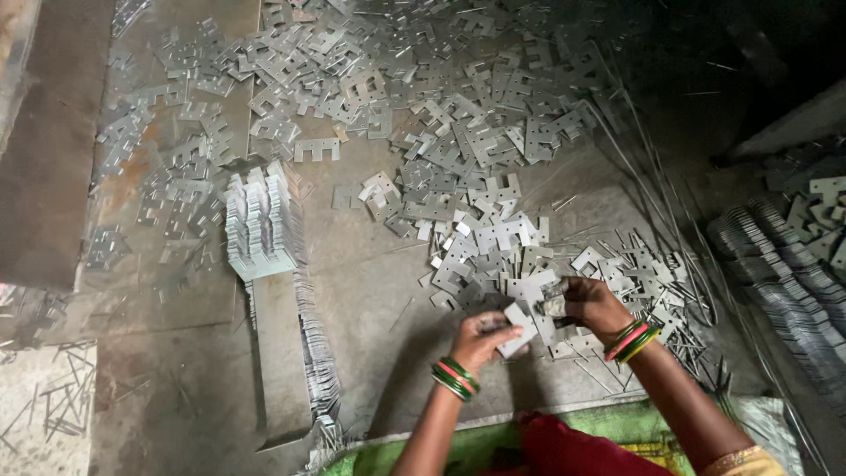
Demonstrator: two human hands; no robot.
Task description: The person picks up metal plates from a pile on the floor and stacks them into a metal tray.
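Note:
My left hand [483, 338], with green and red bangles at the wrist, grips a flat E-shaped metal stamping [518, 324]. Just to the right, my right hand [592, 303], also bangled, pinches a small bunch of the same stampings [553, 303]. The two hands almost touch, low at centre right, over the near edge of a loose heap of stampings [476, 203] spread across the metal floor.
A neat upright stack of stampings [262, 225] stands left of centre, with a long row [315, 339] trailing toward me beside a flat plate [280, 361]. More stacked rows [793, 273] lie at the right. Thin metal strips [53, 397] litter the lower left. Green and red cloth [564, 445] covers my lap.

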